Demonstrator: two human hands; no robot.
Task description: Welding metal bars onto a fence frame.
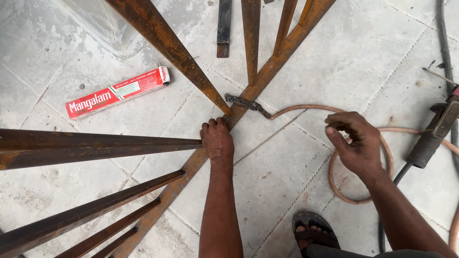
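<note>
A rusty steel frame lies on the tiled floor, a long flat bar (267, 71) running diagonally with several square bars (95, 145) joined to it. My left hand (217, 141) rests on the flat bar where a square bar meets it, fingers curled over the metal. My right hand (354, 143) hovers to the right with fingers bent and apart, holding nothing, above a coiled reddish hose (334, 188). A thin welding rod (270, 138) lies on the floor between my hands. A dark clamp (246, 103) sits against the flat bar.
A long red and white box (117, 91) lies on the floor at the left. An electrode holder (432, 136) with a black cable rests at the right edge. My sandalled foot (313, 234) is at the bottom. A short dark bar (224, 26) lies at the top.
</note>
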